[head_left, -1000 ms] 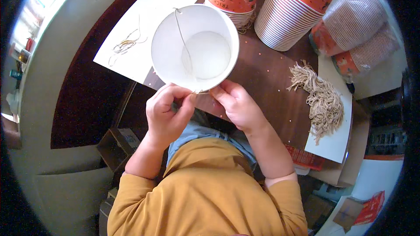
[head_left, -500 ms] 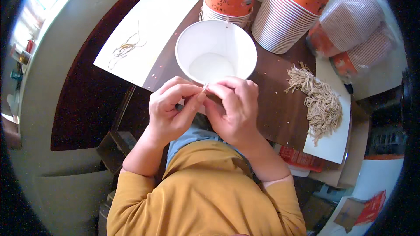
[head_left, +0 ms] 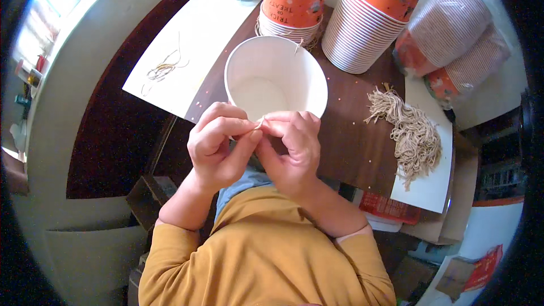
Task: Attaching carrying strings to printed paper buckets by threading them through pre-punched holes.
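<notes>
As seen from the head camera, the only view, we find both hands meeting at the near rim of a white paper cup (head_left: 276, 76) that stands upright on the brown tabletop (head_left: 351, 136), its open mouth facing up toward us, so that its long axis runs vertically and we look straight down to its pale bottom. The left hand (head_left: 218, 144) and the right hand (head_left: 292, 147) each have a narrow grip, thumb against forefinger, pinching between them a short pale strand of string (head_left: 262, 121) just at the cup's edge; how the strand points past the fingertips is too small to tell. We judge the step in hand to be fastening this strand at the rim, and the next move would call for fine, steady finger work with the cup kept from tipping. Beyond stand stacks of orange printed cups (head_left: 362, 28), and to the right a bundle of tan strings (head_left: 411, 136) lies on a white sheet (head_left: 428, 190).
</notes>
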A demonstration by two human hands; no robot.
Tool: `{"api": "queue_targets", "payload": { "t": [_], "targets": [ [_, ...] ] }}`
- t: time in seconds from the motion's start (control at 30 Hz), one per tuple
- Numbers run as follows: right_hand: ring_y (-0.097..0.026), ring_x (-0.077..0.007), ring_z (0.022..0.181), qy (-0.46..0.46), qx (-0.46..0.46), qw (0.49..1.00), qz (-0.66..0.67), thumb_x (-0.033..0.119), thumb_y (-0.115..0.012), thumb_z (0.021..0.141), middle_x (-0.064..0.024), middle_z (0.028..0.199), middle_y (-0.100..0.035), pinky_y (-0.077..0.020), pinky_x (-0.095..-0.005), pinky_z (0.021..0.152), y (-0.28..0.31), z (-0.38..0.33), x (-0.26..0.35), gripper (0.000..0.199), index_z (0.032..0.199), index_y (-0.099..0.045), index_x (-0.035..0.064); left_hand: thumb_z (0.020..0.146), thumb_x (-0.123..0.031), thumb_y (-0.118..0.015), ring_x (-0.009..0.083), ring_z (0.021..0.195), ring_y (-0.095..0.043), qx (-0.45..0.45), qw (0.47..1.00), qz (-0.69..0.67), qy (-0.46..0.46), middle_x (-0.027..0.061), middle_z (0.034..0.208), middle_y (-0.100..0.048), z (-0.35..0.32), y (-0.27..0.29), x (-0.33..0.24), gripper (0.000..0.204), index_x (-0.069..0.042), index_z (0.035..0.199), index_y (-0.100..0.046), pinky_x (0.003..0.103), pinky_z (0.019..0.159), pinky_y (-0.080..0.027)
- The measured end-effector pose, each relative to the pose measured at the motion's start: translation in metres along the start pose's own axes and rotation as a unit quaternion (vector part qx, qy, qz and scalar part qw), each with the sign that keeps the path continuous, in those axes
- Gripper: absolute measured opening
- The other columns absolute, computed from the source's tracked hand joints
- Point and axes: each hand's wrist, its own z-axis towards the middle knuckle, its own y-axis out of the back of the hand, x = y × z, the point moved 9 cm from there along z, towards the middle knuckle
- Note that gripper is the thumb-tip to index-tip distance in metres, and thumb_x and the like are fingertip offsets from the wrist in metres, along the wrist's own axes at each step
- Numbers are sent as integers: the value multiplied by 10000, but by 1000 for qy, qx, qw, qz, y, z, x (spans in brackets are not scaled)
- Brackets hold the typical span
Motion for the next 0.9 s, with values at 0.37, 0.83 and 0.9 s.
{"api": "queue_targets", "payload": {
  "t": [0.37, 0.83, 0.9],
  "targets": [
    [-529, -206, 714, 61, 107, 974, -188, 139, -699, 698, 8, 800, -578, -367, -368, 668, -16, 1, 11, 172, 859, -639, 142, 850, -45, -591, 158, 851, -527, -88, 830, -511, 204, 79, 862, -568, -10, -2, 54, 36, -16, 831, -583, 304, 830, -401],
    [-646, -227, 801, -179, 318, 874, -321, 314, -726, 714, -170, 929, -666, -508, -319, 732, 23, 78, -132, 550, 1114, -601, -42, 831, -77, -549, 132, 661, -437, 7, 764, -628, 148, 55, 721, -483, 5, -3, 81, 76, -44, 764, -561, 310, 722, -372],
    [-675, -279, 759, -298, 429, 842, -139, 268, -671, 750, -192, 846, -688, -516, -368, 753, 5, 56, -159, 397, 1007, -656, -34, 835, -75, -543, 130, 660, -445, -13, 771, -619, 148, 57, 729, -487, 4, 1, 81, 77, -38, 771, -563, 304, 703, -375]
  ]
}}
